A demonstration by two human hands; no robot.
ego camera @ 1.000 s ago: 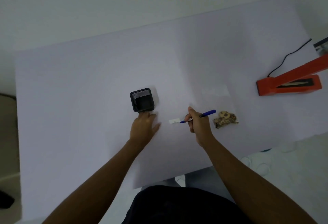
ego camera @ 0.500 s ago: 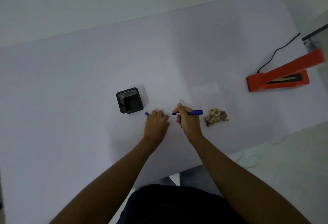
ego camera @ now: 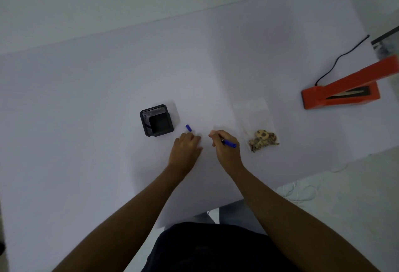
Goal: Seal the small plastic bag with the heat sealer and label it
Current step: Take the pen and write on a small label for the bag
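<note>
A clear small plastic bag [ego camera: 255,114] lies flat on the white table [ego camera: 86,120], with cookie pieces [ego camera: 262,140] in its near end. To its left, my right hand [ego camera: 227,151] grips a blue pen [ego camera: 229,143] with the tip down at the table. My left hand [ego camera: 186,149] rests palm down beside it, fingers on the table. A blue pen cap [ego camera: 188,127] lies just beyond those fingers. The label is hidden between or under my hands. The orange heat sealer [ego camera: 339,94] stands at the right with its arm raised.
A black mesh pen holder [ego camera: 156,120] stands left of my left hand. The sealer's black cord [ego camera: 341,58] runs off toward the far right corner. The table's near edge cuts diagonally below my right forearm, with floor and white cable beyond.
My left hand moved right from the pen holder to beside my right hand. The blue cap now lies on the table. The white label seen earlier is out of sight.
</note>
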